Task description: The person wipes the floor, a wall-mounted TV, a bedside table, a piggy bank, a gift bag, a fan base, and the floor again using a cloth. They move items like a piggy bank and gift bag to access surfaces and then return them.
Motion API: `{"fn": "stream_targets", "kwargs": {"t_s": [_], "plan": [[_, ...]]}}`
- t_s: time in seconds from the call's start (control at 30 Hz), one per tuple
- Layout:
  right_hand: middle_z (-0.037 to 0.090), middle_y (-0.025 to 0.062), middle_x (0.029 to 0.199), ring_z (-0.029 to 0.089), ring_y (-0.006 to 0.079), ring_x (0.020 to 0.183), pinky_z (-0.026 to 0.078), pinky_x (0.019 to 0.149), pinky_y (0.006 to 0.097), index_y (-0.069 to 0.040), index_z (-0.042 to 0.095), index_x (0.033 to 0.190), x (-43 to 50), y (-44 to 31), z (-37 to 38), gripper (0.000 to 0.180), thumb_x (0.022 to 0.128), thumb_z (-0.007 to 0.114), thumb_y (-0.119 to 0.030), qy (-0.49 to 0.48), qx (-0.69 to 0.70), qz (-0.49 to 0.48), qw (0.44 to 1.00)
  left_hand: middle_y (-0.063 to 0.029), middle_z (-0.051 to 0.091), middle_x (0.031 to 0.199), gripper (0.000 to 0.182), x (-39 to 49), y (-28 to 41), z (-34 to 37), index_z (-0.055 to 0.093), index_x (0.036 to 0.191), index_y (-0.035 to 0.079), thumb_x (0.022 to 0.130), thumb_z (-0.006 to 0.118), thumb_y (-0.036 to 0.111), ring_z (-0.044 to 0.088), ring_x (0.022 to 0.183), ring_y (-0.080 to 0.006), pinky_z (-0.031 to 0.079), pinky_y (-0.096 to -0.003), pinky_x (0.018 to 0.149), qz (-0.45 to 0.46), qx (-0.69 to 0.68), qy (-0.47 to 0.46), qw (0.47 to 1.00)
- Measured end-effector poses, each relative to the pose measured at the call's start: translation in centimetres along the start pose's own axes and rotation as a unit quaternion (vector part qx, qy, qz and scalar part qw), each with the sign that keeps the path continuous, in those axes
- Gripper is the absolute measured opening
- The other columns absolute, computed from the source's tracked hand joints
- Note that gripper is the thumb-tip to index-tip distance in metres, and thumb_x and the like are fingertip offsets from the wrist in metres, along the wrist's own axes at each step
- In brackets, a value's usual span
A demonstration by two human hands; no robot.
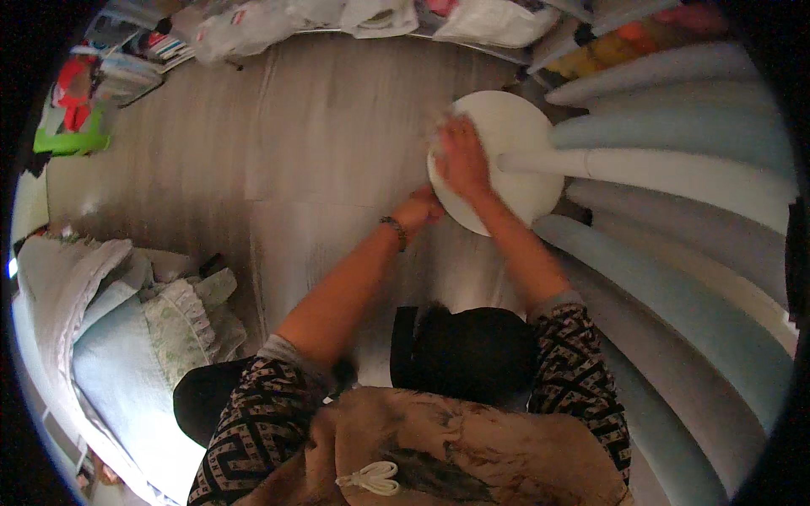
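Observation:
Before me is a round white base (531,202) with a white pole (569,162) rising from its middle, like that of a standing fan or lamp. My right hand (467,158) lies flat over the left part of the base, blurred. Something pale and smeared shows at its fingertips, too unclear to name. My left hand (419,210), with a dark beaded bracelet (395,231) at the wrist, is at the base's near left rim. Its fingers look curled, and whether they grip the rim is hidden.
Grey and pale-blue curtain folds (671,297) hang along the right. A bed with light bedding (120,341) stands at lower left. Shelves with plastic bags (253,28) line the far side, and a green bin (73,140) is at left. Wood-look floor (316,139) lies between.

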State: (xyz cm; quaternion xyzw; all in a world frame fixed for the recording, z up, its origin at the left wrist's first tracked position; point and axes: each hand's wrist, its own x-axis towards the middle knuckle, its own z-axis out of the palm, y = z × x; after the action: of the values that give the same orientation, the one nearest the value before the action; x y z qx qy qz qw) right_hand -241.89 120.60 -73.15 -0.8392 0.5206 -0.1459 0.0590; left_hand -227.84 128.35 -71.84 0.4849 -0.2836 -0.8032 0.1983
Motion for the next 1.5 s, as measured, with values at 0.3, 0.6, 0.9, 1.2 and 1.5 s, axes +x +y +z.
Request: {"fn": "stream_targets", "kwargs": {"t_s": [0.3,0.6,0.9,1.2,1.5], "plan": [[0.046,0.0193,0.131,0.041,0.0392,0.123,0.033,0.104,0.0451,-0.001,0.052,0.122,-16.4,5.6,-5.5,0.047,0.077,0.059,-0.011,0.074,-0.021,0.209,0.975,-0.0198,0.006,0.154,0.092,1.3,0.7,2.3,0.021,0.144,0.001,0.074,0.073,0.031,0.011,0.142,-0.0345,0.022,-0.0442,0.113,0.148,0.648,0.166,0.729],[0.046,0.0198,0.133,0.041,0.0365,0.125,0.031,0.106,0.0418,-0.004,0.049,0.129,-2.3,15.7,-4.0,0.052,0.081,0.062,-0.017,0.063,0.028,0.046,0.997,-0.0154,0.001,0.155,0.058,2.1,0.3,1.4,0.018,0.147,0.006,0.095,0.038,0.019,0.008,0.143,-0.0315,0.017,-0.043,0.114,0.116,0.757,0.138,0.628],[0.048,0.02,0.13,0.045,0.0336,0.122,0.037,0.102,0.0408,-0.001,0.051,0.124,5.7,14.3,-4.4,0.048,0.08,0.063,-0.015,-0.118,0.042,-0.082,0.989,-0.0146,0.004,0.155,0.058,1.5,0.1,1.4,0.019,0.147,0.007,0.092,0.037,0.013,0.01,0.143,-0.0309,0.017,-0.0434,0.114,0.145,0.742,0.157,0.635],[0.045,0.0241,0.133,0.047,0.0408,0.117,0.036,0.101,0.0444,0.0,0.043,0.133,-9.5,15.0,-6.1,0.052,0.087,0.057,-0.022,0.113,-0.005,0.139,0.984,-0.0184,0.004,0.154,0.075,1.6,0.0,1.6,0.018,0.147,0.006,0.085,0.057,0.022,0.01,0.142,-0.0359,0.016,-0.0461,0.114,0.154,0.72,0.161,0.657],[0.024,0.0284,0.145,0.027,0.0421,0.133,0.027,0.108,0.0448,-0.001,0.043,0.134,-20.5,0.9,-3.4,0.059,0.08,0.063,-0.01,0.011,-0.009,0.3,0.954,-0.0237,0.004,0.153,0.098,3.1,-2.5,1.1,0.009,0.147,0.002,0.077,0.07,0.033,0.024,0.138,-0.0348,0.032,-0.0361,0.108,0.223,0.306,0.173,0.909]]}}
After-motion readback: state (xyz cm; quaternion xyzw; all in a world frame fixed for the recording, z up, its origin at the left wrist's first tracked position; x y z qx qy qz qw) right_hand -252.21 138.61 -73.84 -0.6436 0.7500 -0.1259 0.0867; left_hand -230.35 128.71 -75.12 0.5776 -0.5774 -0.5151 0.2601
